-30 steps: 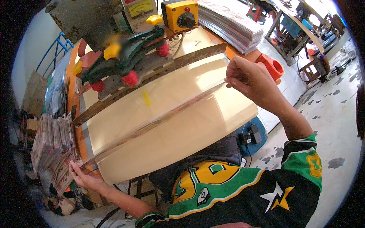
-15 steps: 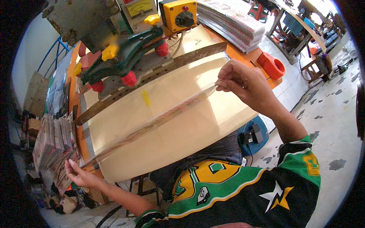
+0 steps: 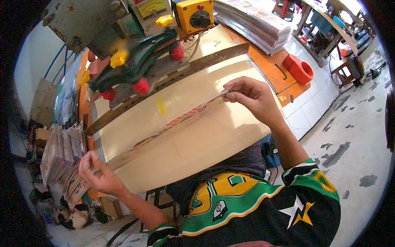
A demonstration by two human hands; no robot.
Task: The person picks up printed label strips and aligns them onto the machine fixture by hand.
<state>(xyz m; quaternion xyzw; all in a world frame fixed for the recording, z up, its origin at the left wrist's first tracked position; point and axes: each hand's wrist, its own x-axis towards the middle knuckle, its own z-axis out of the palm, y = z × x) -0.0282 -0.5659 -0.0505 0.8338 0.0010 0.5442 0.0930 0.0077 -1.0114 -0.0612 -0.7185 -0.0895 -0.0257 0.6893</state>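
Observation:
A thin clear plastic sheet with red and brown print [image 3: 181,120], seen almost edge-on, stretches diagonally above a cream-coloured work surface [image 3: 197,148]. Thumb and fingers of my right hand [image 3: 251,96] are pinched on its upper right end. My left hand [image 3: 101,175] is curled around the lower left end, over the edge of the surface; its fingertips partly hide the grip there. Beyond the sheet lies a long metal bar [image 3: 214,57], under a dark green clamp arm [image 3: 152,51] with red feet and yellow knobs. A yellow mark [image 3: 161,106] shows on the cream surface.
Stacked printed plastic sheets [image 3: 255,24] lie at the back right, with more piles [image 3: 61,152] at the left. An orange-red ring-shaped holder [image 3: 298,69] and a hex key [image 3: 281,71] rest on the orange table. A yellow control box [image 3: 193,16] stands behind.
My right hand has moved left and slightly down with its end of the sheet. My left hand has moved right and up, its fingers more curled. The view has shifted slightly.

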